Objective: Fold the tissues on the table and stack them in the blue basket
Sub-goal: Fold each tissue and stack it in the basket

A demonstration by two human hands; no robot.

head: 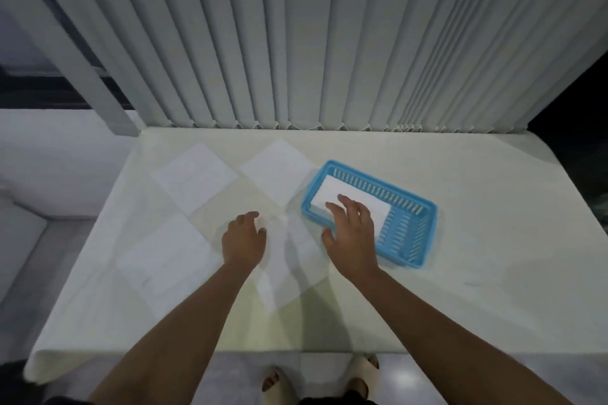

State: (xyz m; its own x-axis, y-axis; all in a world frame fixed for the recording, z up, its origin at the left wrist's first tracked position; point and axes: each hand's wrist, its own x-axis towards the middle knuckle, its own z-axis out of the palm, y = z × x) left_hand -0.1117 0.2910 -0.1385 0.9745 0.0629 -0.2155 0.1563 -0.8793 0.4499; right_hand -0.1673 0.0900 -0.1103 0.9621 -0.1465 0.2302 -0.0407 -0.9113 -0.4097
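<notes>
Folded tissue (332, 191): inside blue basket (424, 207), at its left end, under fingertips of right hand (352, 227); fingers straight, spread, gripping nothing. Left hand (243, 240): loosely curled, holding nothing, over near flat tissue (289, 270). On worktop (460, 273), left of basket: near-left tissue (167, 256), far-left tissue (194, 174), far-centre tissue (276, 168), all unfolded.

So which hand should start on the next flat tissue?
Left, probably. The left hand hovers free at the nearest flat tissue; the right hand has its fingers on the folded tissue in the blue basket.
</notes>
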